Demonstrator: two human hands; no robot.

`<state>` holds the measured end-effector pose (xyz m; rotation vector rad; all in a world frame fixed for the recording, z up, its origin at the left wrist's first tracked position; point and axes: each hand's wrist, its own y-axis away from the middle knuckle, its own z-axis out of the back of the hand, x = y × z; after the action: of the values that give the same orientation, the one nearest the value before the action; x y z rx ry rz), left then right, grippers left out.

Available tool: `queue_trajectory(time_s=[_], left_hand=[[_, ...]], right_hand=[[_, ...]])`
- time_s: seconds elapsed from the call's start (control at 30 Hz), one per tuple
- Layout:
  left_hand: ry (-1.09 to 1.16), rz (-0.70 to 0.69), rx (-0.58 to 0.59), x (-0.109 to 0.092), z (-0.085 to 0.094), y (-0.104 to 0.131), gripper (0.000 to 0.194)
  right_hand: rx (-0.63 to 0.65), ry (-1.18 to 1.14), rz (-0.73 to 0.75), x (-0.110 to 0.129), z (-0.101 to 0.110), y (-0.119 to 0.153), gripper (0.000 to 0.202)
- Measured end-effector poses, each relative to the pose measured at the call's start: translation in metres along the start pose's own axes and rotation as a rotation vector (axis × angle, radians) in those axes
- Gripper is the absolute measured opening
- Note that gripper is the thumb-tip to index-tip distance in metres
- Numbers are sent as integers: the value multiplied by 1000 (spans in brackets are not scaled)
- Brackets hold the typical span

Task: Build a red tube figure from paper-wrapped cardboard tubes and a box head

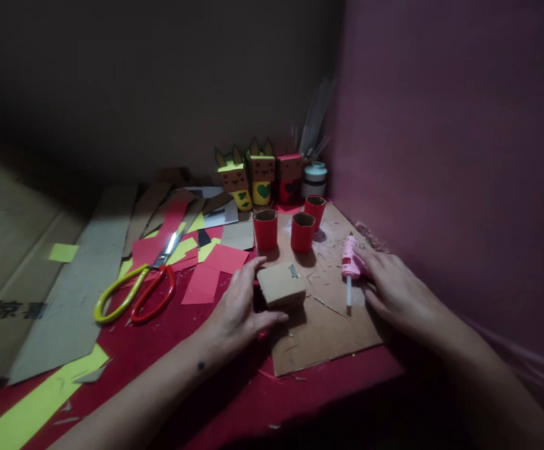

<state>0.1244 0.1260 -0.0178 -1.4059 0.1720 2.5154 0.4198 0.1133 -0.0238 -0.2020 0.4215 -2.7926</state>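
Note:
My left hand (241,306) is at the left side of a small cardboard box (281,284), fingers at its far edge and thumb at its near edge. Dark printing shows on the box's top. At the right, my right hand (396,287) has its fingers around the handle of a pink hot glue gun (349,257); a clear glue stick (349,292) sticks out of its rear. Three red paper-covered tubes stand upright behind the box: one at left (266,231), a middle one (302,233) and a farther one (316,212).
A cardboard sheet (328,340) lies on the red table cover (197,375). Scissors (143,281) with yellow and red handles rest leftward among paper scraps (220,257). Three box-headed paper figures (261,172) and a lidded jar (315,181) stand at the back. A wall (441,156) rises at right.

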Motion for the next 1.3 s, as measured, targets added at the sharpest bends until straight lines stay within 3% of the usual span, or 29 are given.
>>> queue_trajectory(time_s=[0.1, 0.2, 0.3, 0.33, 0.4, 0.47, 0.63, 0.73, 1.0, 1.3], left_hand=[[115, 57, 49, -2, 2, 0, 77], [341, 113, 152, -10, 8, 3, 71], [509, 136, 217, -19, 14, 7, 70], [543, 143, 241, -21, 15, 7, 72], [604, 150, 296, -21, 18, 8, 75], [655, 143, 357, -19, 19, 8, 75], [737, 93, 488, -12, 20, 8, 74], [749, 81, 565, -12, 21, 8, 78], [843, 124, 639, -11, 24, 9, 74], [787, 87, 666, -6, 28, 9, 72]], right_hand=[[-12, -26, 13, 0, 0, -2, 55], [-126, -68, 18, 5, 3, 1, 52], [-279, -288, 32, 22, 13, 5, 44], [-273, -411, 17, 30, 16, 7, 42], [-149, -715, -18, 48, 22, 8, 40], [44, -1049, -132, 67, 23, 6, 41], [332, -1814, -446, 98, 10, -7, 50], [444, -2069, -502, 108, 2, -11, 44], [491, -2233, -439, 119, 2, -6, 26], [541, -2293, -385, 122, 1, -1, 36]])
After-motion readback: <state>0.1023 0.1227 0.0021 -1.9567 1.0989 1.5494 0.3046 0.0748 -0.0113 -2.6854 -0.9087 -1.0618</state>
